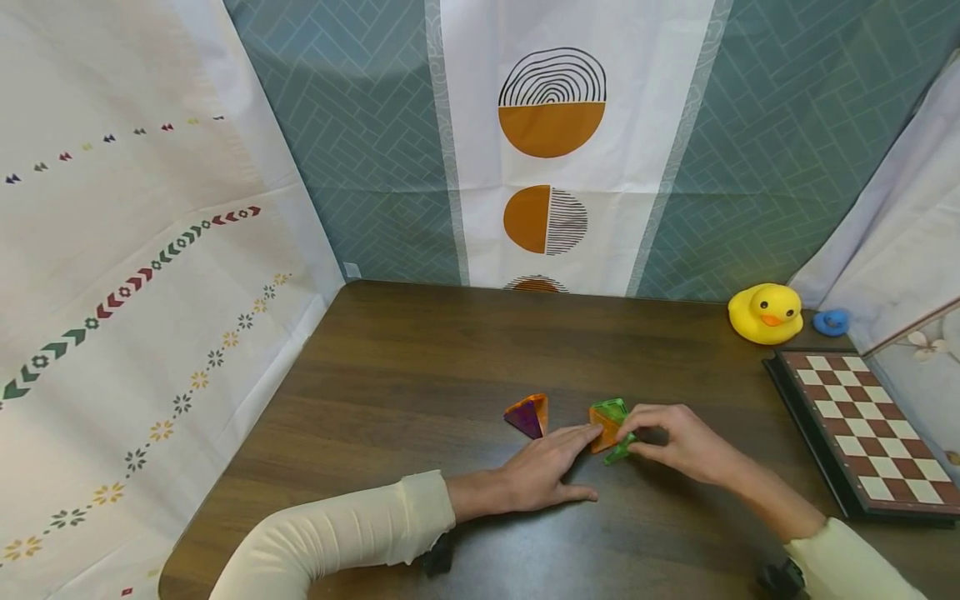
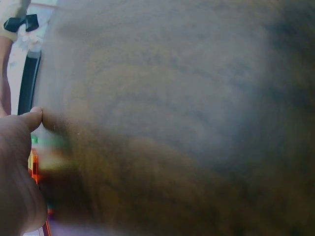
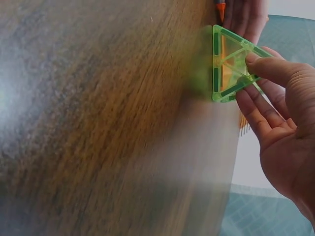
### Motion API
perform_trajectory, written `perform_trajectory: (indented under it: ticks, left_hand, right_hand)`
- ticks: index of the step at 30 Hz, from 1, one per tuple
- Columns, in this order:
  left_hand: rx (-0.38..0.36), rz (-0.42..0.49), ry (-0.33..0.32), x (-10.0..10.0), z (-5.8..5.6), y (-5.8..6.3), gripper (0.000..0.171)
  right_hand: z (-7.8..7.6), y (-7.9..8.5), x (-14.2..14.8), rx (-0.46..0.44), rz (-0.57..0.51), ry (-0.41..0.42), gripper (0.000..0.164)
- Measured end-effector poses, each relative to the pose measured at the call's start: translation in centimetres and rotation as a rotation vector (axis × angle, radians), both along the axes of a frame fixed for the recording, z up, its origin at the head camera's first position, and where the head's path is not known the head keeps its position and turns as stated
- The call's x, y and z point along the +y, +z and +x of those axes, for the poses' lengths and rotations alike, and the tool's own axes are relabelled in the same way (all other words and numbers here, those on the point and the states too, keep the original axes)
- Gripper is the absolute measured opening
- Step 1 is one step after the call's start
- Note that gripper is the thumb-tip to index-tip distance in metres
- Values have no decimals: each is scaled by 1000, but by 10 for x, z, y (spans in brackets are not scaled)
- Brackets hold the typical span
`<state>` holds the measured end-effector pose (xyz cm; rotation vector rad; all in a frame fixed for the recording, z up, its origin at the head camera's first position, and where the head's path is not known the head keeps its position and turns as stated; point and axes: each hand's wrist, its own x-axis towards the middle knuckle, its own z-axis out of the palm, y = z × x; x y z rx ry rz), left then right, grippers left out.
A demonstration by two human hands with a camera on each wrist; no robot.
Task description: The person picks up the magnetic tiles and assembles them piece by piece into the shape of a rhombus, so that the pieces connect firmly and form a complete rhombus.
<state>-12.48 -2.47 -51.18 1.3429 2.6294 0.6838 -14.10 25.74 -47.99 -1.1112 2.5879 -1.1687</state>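
Note:
In the head view my right hand [image 1: 681, 442] pinches a green translucent triangle magnetic tile [image 1: 619, 450] between thumb and fingers. The right wrist view shows this green tile [image 3: 231, 91] standing on edge on the table. My left hand [image 1: 542, 468] reaches in from the left with fingers extended, its fingertips touching an orange tile [image 1: 604, 428]. Another green tile [image 1: 611, 407] lies along the orange tile's far side. Just beyond the left hand is a small piece of orange and purple tiles [image 1: 527, 416]. The left wrist view catches only part of the left hand [image 2: 17, 172].
A chessboard [image 1: 862, 425] with a dark frame lies at the table's right side. Behind it sit a yellow rubber duck [image 1: 765, 314] and a small blue duck-like toy [image 1: 831, 322]. Patterned cloths hang around the brown wooden table [image 1: 420, 358].

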Motion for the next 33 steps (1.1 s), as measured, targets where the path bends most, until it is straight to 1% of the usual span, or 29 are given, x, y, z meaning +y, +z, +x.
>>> perform_trajectory:
  ticks: [6, 15, 21, 24, 27, 33]
  left_hand:
    - [-2, 0, -2, 0, -1, -1, 93]
    - [10, 4, -5, 0, -1, -2, 94]
    - [10, 7, -3, 0, -1, -2, 94]
    - [8, 6, 1, 0, -1, -2, 94]
    - [10, 4, 2, 1, -1, -3, 95]
    - [47, 30, 21, 3, 1, -3, 94]
  right_hand:
    - [-1, -2, -5, 26, -9, -10, 28]
    - [-2, -2, -8, 47, -25, -59, 35]
    - [0, -3, -7, 116, -64, -122, 35]
    - [0, -2, -4, 139, -77, -154, 36]
    - [1, 1, -2, 147, -91, -187, 44]
    - [1, 2, 0, 155, -82, -233, 70]
